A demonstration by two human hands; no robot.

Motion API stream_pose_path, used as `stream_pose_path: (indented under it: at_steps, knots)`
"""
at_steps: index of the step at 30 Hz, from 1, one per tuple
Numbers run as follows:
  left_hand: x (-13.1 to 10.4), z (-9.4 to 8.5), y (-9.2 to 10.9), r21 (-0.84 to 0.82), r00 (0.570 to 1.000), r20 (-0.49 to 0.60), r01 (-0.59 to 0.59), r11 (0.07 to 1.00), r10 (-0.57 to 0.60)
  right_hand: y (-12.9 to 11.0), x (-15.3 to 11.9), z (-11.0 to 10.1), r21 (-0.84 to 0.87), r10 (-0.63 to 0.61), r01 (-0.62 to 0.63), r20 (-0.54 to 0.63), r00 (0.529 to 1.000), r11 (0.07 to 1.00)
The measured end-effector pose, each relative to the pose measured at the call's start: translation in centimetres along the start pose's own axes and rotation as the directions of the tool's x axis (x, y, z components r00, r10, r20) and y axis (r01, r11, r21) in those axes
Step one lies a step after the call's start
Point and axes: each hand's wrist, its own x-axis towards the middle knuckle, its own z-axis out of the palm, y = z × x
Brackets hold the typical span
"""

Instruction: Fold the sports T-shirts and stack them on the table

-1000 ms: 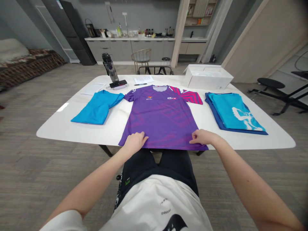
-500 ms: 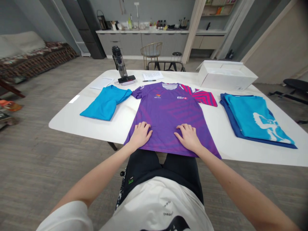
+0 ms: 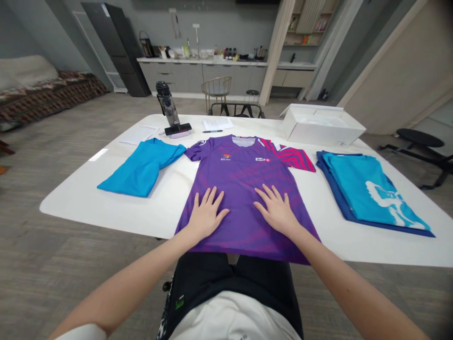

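A purple T-shirt (image 3: 244, 184) with pink-striped sleeve lies spread front side up on the white table, its collar away from me and its hem at the near edge. Flat on its lower left part rests my left hand (image 3: 207, 215), fingers spread. My right hand (image 3: 276, 208) lies on the lower right part, also with fingers apart. Neither hand grips the cloth. To the left is a blue folded T-shirt (image 3: 141, 167). On the right, a bright blue T-shirt (image 3: 368, 189) with a white print lies folded on a dark blue garment (image 3: 334, 198).
On the white table (image 3: 81, 200), a handheld vacuum (image 3: 170, 108) stands at the back left, near printed paper (image 3: 218, 123) and a pen (image 3: 212, 131). A white box (image 3: 322, 125) sits at the back right. Chairs stand beyond the far edge; a black stool (image 3: 419, 137) is at right.
Both hands have slid a little up the purple T-shirt, and their fingers have gone from curled to spread flat. The camera view has tilted up slightly.
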Motion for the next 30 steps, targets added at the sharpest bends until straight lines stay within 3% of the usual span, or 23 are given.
stream_pose_path:
  at_steps: [3, 6, 12, 16, 19, 24, 27, 30]
  knots:
    - [5.4, 0.1, -1.2, -0.007, 1.0, -0.015, -0.009, 1.0, 0.009, 2.3, 5.0, -0.4, 0.01, 0.023, -0.023, -0.01, 1.0, 1.0]
    - [8.9, 1.1, -2.7, -0.012, 1.0, 0.008, 0.022, 1.0, -0.022, 4.4, 7.6, 0.2, -0.013, 0.093, -0.093, 0.062, 0.994, 0.996]
    - [8.3, 2.7, -3.7, -0.007, 0.998, 0.033, 0.059, 0.998, -0.058, 4.8, 5.7, 1.6, -0.046, 0.12, -0.116, 0.089, 0.989, 0.992]
    - [9.9, 2.1, -3.5, 0.03, 0.995, 0.046, 0.088, 0.996, -0.089, 5.9, 8.0, 0.3, -0.03, 0.119, -0.119, 0.022, 0.993, 0.992]
    - [14.1, 1.3, -3.3, 0.046, 0.995, 0.049, 0.09, 0.995, -0.092, 8.4, 12.5, -1.0, -0.012, 0.163, -0.164, -0.051, 0.985, 0.986]
    - [23.1, 1.4, -4.2, 0.036, 0.991, 0.084, 0.102, 0.994, -0.105, 13.6, 19.4, -1.4, 0.041, 0.232, -0.231, -0.018, 0.973, 0.972]
    - [27.2, 2.1, -6.2, 0.032, 0.973, 0.105, 0.204, 0.978, -0.206, 15.8, 21.5, -1.2, 0.066, 0.285, -0.287, 0.036, 0.958, 0.956]
    - [29.6, 2.7, -8.8, 0.036, 0.917, 0.092, 0.385, 0.922, -0.387, 17.2, 22.4, -1.0, 0.054, 0.345, -0.352, 0.106, 0.933, 0.934]
